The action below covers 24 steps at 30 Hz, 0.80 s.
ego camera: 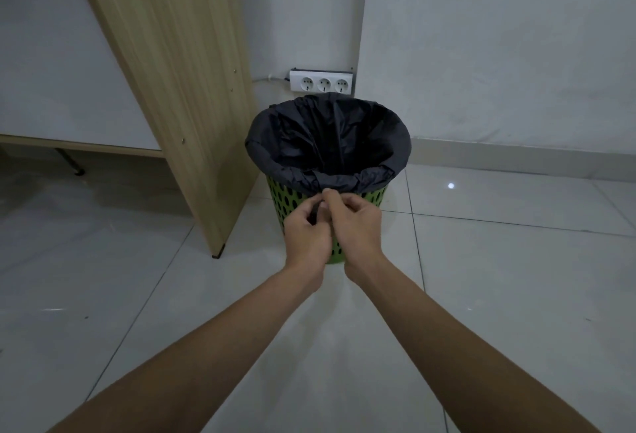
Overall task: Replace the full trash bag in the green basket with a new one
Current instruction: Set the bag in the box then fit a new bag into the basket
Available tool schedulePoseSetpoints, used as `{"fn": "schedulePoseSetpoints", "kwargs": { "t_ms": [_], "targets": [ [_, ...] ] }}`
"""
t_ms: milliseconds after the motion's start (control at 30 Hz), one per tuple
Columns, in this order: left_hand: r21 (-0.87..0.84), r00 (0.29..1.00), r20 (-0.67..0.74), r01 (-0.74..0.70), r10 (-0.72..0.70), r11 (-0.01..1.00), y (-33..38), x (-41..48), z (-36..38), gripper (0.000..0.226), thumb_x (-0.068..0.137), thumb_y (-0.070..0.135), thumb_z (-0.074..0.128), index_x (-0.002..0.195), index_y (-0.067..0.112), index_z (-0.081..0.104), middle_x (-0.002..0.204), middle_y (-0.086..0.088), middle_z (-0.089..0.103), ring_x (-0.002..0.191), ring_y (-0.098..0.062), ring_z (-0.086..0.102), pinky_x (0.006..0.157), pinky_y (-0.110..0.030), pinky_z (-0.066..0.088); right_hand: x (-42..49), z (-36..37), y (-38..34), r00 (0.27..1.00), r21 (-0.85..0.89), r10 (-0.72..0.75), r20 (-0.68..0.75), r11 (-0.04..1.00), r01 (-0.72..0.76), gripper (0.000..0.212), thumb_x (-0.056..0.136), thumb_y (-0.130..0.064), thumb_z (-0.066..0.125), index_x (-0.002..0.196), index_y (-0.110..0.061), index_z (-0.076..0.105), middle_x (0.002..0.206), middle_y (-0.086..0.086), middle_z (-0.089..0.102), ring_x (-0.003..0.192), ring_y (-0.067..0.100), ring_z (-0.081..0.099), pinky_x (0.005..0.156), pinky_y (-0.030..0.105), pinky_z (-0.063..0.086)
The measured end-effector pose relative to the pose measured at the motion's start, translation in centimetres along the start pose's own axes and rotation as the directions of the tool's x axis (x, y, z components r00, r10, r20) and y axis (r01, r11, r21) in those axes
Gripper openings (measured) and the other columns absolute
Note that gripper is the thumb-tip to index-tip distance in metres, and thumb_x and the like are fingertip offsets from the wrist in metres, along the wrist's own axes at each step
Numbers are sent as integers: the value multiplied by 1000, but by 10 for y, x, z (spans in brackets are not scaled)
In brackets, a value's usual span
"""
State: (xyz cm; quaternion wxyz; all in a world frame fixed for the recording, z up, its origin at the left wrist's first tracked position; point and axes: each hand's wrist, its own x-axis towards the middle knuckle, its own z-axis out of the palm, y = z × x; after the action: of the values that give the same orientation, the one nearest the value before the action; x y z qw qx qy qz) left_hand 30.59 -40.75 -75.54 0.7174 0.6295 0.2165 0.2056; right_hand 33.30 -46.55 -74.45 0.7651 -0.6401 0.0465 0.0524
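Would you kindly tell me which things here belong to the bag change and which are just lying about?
Job: green basket, black trash bag, left hand, right hand.
Lying about: power strip, wooden panel.

The trash bag (pixel 330 136) is thin, creased black plastic; the green basket (pixel 373 196) is smooth perforated plastic; the floor tiles (pixel 499 277) are glossy; the desk panel (pixel 179 88) shows matt wood grain.

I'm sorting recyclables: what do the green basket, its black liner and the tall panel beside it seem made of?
Green basket: likely moulded plastic, matte, pierced by regular oval holes. Black trash bag: thin plastic film, faint sheen, crinkled, folded over the rim. Panel: probably laminated board, uniform pale wood grain, flat face, visible screw heads.
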Motion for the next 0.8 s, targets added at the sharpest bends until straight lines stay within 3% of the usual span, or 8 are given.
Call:
{"fn": "schedulePoseSetpoints", "kwargs": {
  "t_ms": [100, 233, 367, 400, 500, 633, 733, 800],
  "targets": [
    [297, 966, 123, -255, 228, 920, -12, -5, 1, 17, 100, 12, 50, 113, 16, 60, 118, -8, 60, 103, -18, 64, 91, -32, 54, 0, 2, -1, 998, 6, 14, 59, 1000, -15, 22, 85, -23, 78, 84, -1, 74, 80, 12, 76, 81, 20, 75, 72, 26, 61],
    [401, 906, 187, -423, 379, 813, -14, -8, -1, 20, 101, 8, 47, 118, 14, 53, 121, -17, 61, 115, -29, 60, 98, -41, 50, 5, -1, -5, 995, 25, 62, 84, 998, -64, 8, 85, -10, 76, 90, -3, 76, 85, 11, 77, 86, 21, 75, 77, 26, 60],
    [601, 595, 655, -784, 466, 156, -28, 0, -29, 50, 94, 10, 44, 143, 0, 40, 148, -18, 38, 128, -30, 43, 108, -41, 39, 10, -7, -6, 995, 38, 83, 47, 996, -84, 6, 86, -5, 73, 91, -3, 76, 83, 6, 75, 83, 16, 71, 78, 22, 58],
    [581, 577, 662, -798, 478, 161, -29, 1, -35, 49, 93, 9, 41, 141, 1, 44, 149, -16, 40, 124, -26, 46, 106, -37, 41, 12, -9, -6, 996, 46, 84, 37, 995, -86, 5, 87, -4, 73, 90, -3, 76, 82, 5, 74, 80, 14, 69, 74, 19, 56],
    [442, 699, 469, -715, 540, 541, -17, -7, -42, 27, 99, 11, 40, 117, 11, 61, 127, 0, 62, 108, -14, 56, 93, -30, 47, 12, -12, -4, 991, 96, 122, 61, 987, -128, 10, 89, -6, 72, 80, -9, 74, 73, 3, 70, 70, 14, 62, 64, 21, 52],
    [234, 981, 44, -192, 187, 953, 6, -1, -25, 11, 99, 24, 57, 104, 15, 60, 98, 1, 68, 91, -12, 63, 75, -17, 50, 9, -13, -3, 978, 180, 197, 62, 962, -205, 11, 91, -4, 69, 84, -13, 73, 75, 0, 69, 65, 11, 60, 61, 21, 51],
    [126, 956, 168, 221, -240, 967, 12, 21, -15, 20, 97, 33, 59, 96, 16, 70, 91, 2, 68, 88, -15, 60, 80, -28, 46, 8, -13, 2, 977, 212, 202, 67, 954, -212, 9, 92, -3, 67, 98, -7, 74, 87, 4, 71, 76, 14, 63, 74, 25, 55],
    [118, 908, 266, 304, -325, 945, 15, 27, -14, 20, 99, 30, 58, 96, 16, 71, 89, 0, 64, 80, -12, 57, 75, -29, 45, 6, -13, 7, 983, 211, 180, 44, 960, -185, 13, 91, -4, 69, 103, -3, 72, 90, 7, 71, 81, 17, 64, 82, 30, 55]
  ]
}}
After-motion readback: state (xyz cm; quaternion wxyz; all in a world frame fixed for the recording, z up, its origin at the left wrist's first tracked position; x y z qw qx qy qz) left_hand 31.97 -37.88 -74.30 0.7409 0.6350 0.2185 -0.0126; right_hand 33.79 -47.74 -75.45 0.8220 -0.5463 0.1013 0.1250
